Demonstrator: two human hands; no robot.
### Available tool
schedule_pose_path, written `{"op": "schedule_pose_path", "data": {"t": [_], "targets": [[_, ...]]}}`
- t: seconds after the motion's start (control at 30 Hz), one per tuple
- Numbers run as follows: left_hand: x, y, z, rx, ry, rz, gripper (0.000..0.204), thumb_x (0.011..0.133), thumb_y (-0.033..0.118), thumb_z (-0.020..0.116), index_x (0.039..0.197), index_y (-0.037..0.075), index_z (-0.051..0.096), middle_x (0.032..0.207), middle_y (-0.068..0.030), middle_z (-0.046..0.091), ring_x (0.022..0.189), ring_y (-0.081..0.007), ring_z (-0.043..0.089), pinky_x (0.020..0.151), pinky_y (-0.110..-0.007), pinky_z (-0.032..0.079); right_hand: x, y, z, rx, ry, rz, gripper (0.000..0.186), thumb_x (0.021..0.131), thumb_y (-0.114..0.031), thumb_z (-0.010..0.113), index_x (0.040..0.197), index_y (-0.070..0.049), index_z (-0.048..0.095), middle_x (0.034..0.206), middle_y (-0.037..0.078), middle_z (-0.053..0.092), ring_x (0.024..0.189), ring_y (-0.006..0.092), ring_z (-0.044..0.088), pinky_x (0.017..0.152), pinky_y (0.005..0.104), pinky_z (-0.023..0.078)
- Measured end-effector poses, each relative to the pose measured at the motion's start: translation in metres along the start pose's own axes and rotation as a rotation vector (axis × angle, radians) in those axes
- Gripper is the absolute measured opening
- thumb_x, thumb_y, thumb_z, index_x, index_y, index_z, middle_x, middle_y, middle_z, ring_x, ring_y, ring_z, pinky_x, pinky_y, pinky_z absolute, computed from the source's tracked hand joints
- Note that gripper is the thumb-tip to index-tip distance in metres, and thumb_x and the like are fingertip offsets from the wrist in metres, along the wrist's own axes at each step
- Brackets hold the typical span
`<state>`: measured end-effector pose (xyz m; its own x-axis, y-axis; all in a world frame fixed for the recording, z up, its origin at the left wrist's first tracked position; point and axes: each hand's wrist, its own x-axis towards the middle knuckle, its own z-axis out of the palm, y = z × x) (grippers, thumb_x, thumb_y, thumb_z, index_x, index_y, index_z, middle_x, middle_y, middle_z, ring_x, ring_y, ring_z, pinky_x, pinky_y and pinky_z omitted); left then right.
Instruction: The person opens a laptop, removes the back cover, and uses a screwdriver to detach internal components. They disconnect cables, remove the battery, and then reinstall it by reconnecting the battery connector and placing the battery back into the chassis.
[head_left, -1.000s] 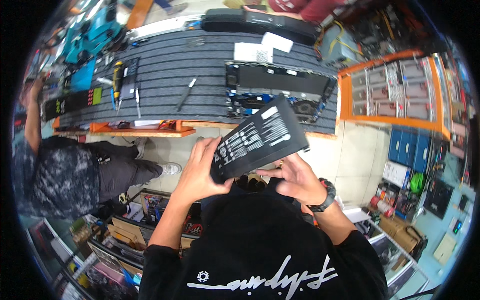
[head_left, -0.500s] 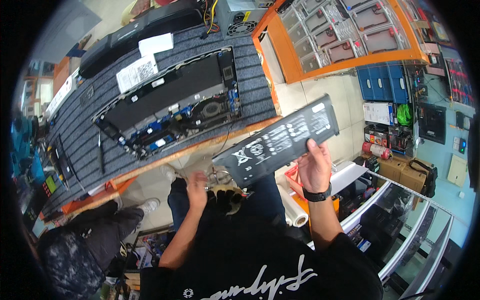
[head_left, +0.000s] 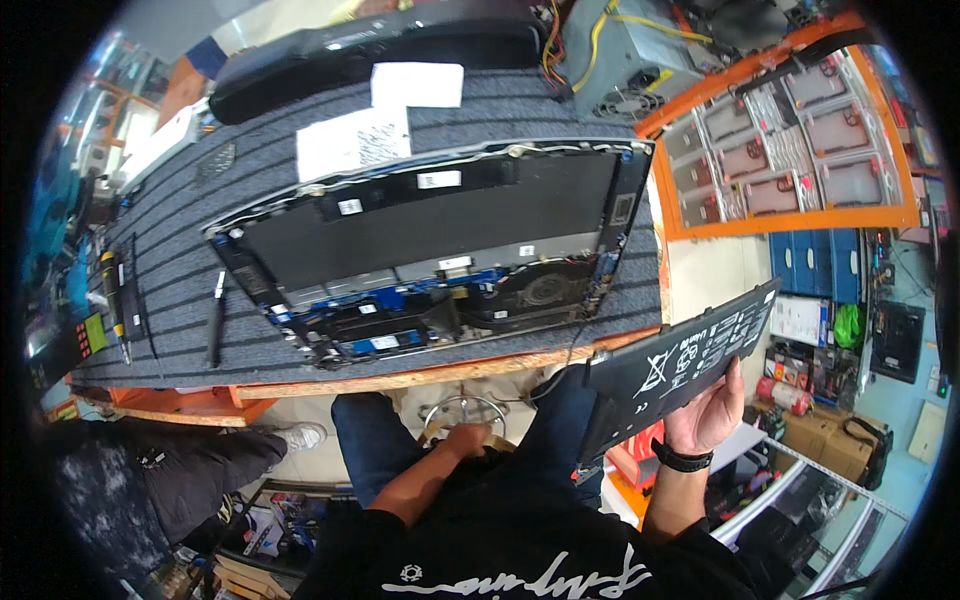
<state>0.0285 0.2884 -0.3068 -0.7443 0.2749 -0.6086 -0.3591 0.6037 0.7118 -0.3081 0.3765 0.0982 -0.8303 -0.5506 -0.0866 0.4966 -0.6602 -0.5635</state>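
In my right hand (head_left: 705, 415) I hold a flat black laptop battery (head_left: 690, 370) by its near edge, thumb on its printed face. It tilts up to the right, beside the table's front edge. My left hand (head_left: 466, 440) is low between my legs, closed at the tan rim of a stool (head_left: 497, 441); its fingertips are partly hidden. On the table lies an opened laptop (head_left: 430, 235), its inside bared: a broad dark panel, blue circuit boards and a round fan.
A grey striped mat covers the table (head_left: 175, 300). On it are a black screwdriver (head_left: 215, 320), a yellow-black screwdriver (head_left: 112, 290) and white papers (head_left: 415, 85). A grey power supply (head_left: 625, 65) stands at the back right. Another person's leg (head_left: 200, 460) is at the left.
The battery has moved down and right with my right hand, turning more edge-on. My left hand has shifted right onto the stool's rim. The view has turned, so the laptop appears nearer.
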Motion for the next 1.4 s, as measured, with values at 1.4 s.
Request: {"op": "schedule_pose_path", "data": {"t": [1.4], "targets": [[-0.243,0.16,-0.403,-1.036,1.16,0.683,0.026,0.101,0.023,0.066,0.117,0.002,0.067,0.104,-0.0054,0.073,0.089,-0.0105,0.07,0.074,-0.029,0.062,0.052,0.059,0.142,-2.104,-0.885,-1.052,0.065,0.068,-0.022,0.09,0.126,-0.016,0.062,0.152,0.015,0.046,0.138,0.0346,0.046,0.115,0.0499,0.032]]}}
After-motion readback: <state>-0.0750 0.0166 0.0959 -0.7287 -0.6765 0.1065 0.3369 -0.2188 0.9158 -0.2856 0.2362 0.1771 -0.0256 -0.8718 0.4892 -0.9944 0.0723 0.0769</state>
